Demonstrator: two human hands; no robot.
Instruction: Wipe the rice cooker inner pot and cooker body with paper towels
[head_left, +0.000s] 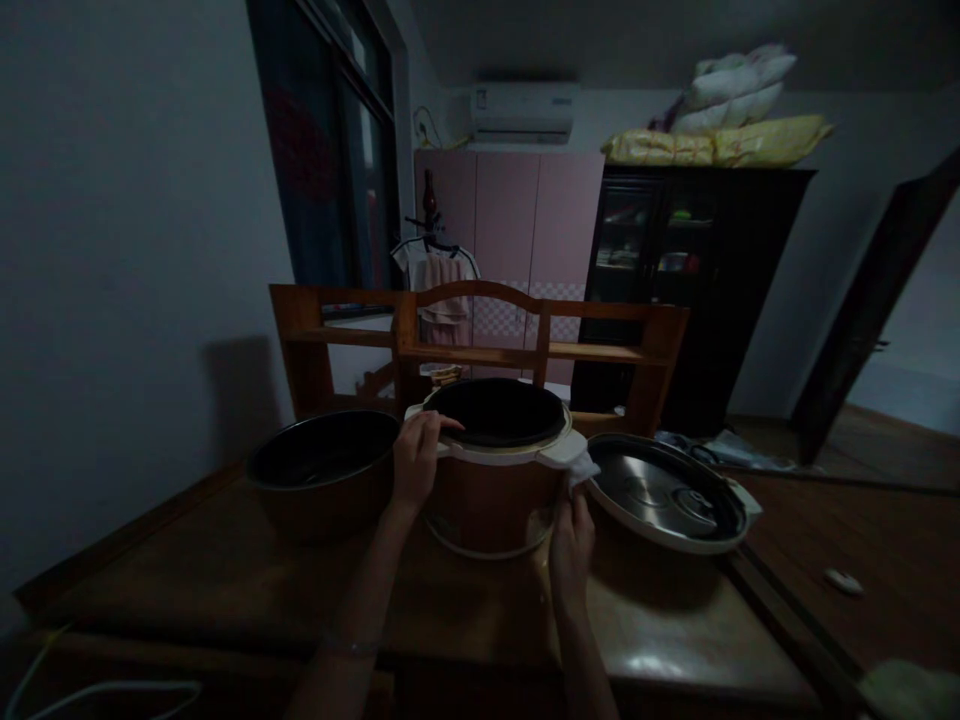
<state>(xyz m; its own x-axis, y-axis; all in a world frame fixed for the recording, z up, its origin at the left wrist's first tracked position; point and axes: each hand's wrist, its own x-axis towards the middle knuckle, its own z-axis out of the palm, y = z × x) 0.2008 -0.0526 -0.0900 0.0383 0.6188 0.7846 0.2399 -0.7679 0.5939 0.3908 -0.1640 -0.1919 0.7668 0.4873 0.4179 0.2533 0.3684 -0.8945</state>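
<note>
An electric cooker body [480, 505] with a brown side, a pale rim and a dark interior stands upright in front of me. At its left side, my left hand [416, 465] grips the rim by the handle, the fingertips bent over the edge. My right hand [574, 540] pinches a white cloth [583, 470] against the handle [559, 452] on the right side. To the left rests a dark inner pot [322, 500], its mouth facing up. On the right lies the cooker lid [652, 490], its metal inner face upward.
All of this stands on a wooden desk [465, 620] with a low shelf rack [480, 352] along its back. A white cord [120, 688] lies at the lower left. The wall [135, 250] closes off the left side. A dark cabinet [690, 300] and wardrobe [506, 220] stand beyond.
</note>
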